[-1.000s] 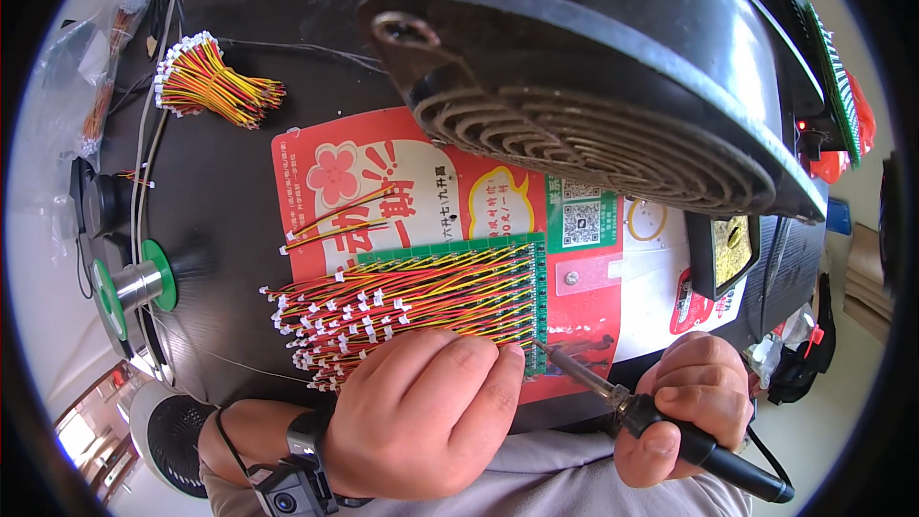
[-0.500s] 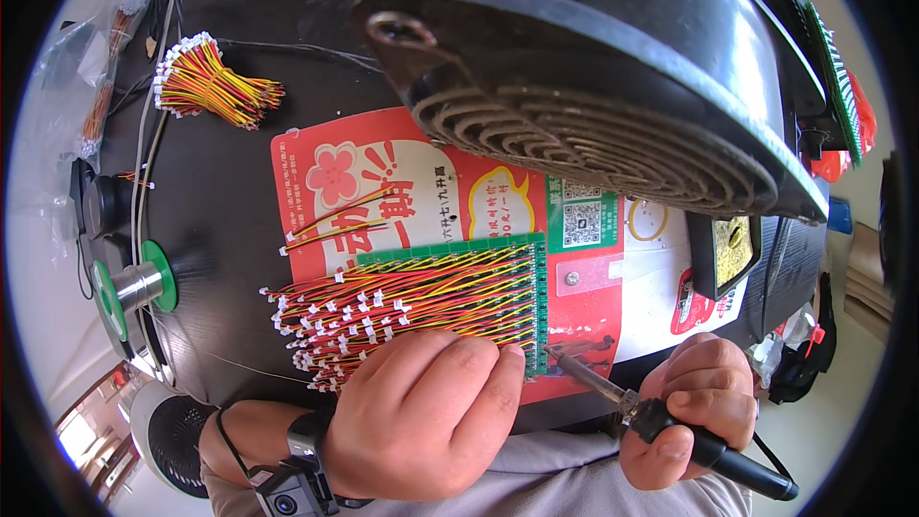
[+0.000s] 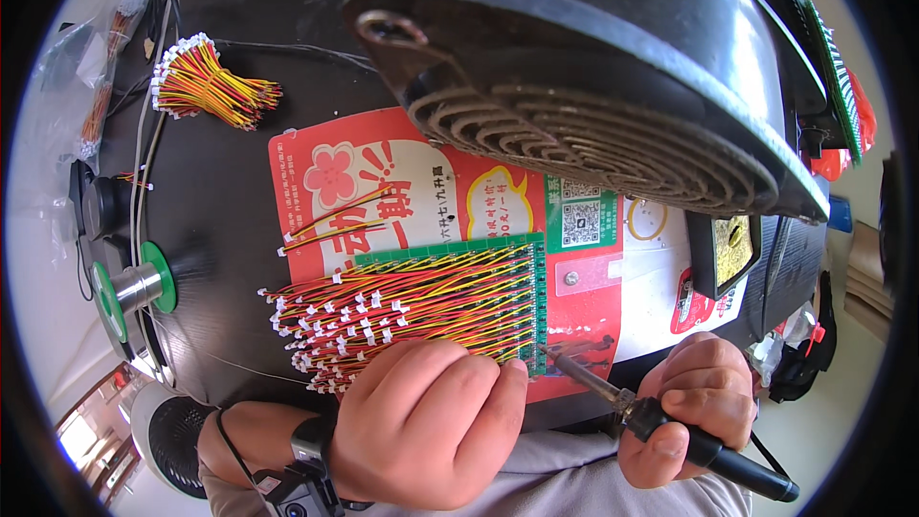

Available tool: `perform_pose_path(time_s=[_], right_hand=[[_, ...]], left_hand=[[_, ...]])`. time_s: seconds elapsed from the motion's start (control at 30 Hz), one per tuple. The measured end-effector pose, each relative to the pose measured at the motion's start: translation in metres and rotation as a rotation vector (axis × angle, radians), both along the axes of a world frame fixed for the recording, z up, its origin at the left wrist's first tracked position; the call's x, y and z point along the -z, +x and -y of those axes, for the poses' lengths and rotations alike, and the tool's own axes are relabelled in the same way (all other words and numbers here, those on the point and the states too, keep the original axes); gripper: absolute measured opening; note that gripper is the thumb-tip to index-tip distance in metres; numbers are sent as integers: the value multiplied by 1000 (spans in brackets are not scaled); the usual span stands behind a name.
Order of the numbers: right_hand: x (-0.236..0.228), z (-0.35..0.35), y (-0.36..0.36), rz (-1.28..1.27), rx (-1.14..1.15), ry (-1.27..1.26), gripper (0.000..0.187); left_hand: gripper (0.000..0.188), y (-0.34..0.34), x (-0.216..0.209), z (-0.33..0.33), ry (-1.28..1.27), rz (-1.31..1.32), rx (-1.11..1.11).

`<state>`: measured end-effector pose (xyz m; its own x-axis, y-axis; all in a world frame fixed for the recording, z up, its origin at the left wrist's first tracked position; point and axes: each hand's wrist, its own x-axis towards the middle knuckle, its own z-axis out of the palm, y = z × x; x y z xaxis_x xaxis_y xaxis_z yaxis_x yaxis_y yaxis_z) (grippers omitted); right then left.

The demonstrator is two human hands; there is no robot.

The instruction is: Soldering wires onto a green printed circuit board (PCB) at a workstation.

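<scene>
A green circuit board [image 3: 542,278] lies flat, with rows of red, yellow and black wires running left from its right edge to small white plugs [image 3: 369,302]. My left hand [image 3: 431,426] is closed over the board's near right corner, thumb and fingertips pressed together among the wires; what they pinch is hidden beneath. In my right hand [image 3: 699,407] is a soldering iron [image 3: 732,467], gripped round its black handle. Its metal tip points left and reaches the board's right edge, just beside my left fingertips; whether it touches cannot be made out.
A large black fan [image 3: 593,77] with a grille overhangs the far right. Left stands a solder wire spool [image 3: 139,287] with green flanges. Behind lies a wire bundle [image 3: 215,86]. Two loose wires [image 3: 335,225] rest on the red printed sheet [image 3: 297,168]. A yellow sponge tray [image 3: 729,254] sits right.
My left hand has shifted slightly down and toward the right, its fingertips lower along the board's edge. The iron's tip has moved a little left; my right hand keeps its grip.
</scene>
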<state>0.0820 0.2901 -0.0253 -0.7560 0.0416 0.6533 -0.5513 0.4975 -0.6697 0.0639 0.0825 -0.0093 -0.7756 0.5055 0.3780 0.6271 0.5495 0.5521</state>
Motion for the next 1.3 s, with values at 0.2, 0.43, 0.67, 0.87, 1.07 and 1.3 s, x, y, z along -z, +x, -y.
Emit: perform_pose_path(time_s=[0.2, 0.43, 0.67, 0.87, 1.07, 1.3], right_hand=[[0, 2, 0, 46, -22, -2, 30], [-1, 0, -2, 38, -49, 21, 31], [-2, 1, -1, 63, -32, 16, 30], [0, 0, 1, 20, -26, -7, 29], [1, 1, 0, 11, -23, -24, 27], [1, 1, -1, 4, -23, -19, 27]], left_hand=[[27, 9, 11, 4, 8, -2, -39], [27, 10, 10, 4, -6, 1, -34], [26, 1, 4, 2, -53, -9, 16], [26, 2, 3, 1, -59, -6, 22], [27, 5, 5, 3, -72, -11, 12], [26, 4, 4, 1, -42, -4, -20]])
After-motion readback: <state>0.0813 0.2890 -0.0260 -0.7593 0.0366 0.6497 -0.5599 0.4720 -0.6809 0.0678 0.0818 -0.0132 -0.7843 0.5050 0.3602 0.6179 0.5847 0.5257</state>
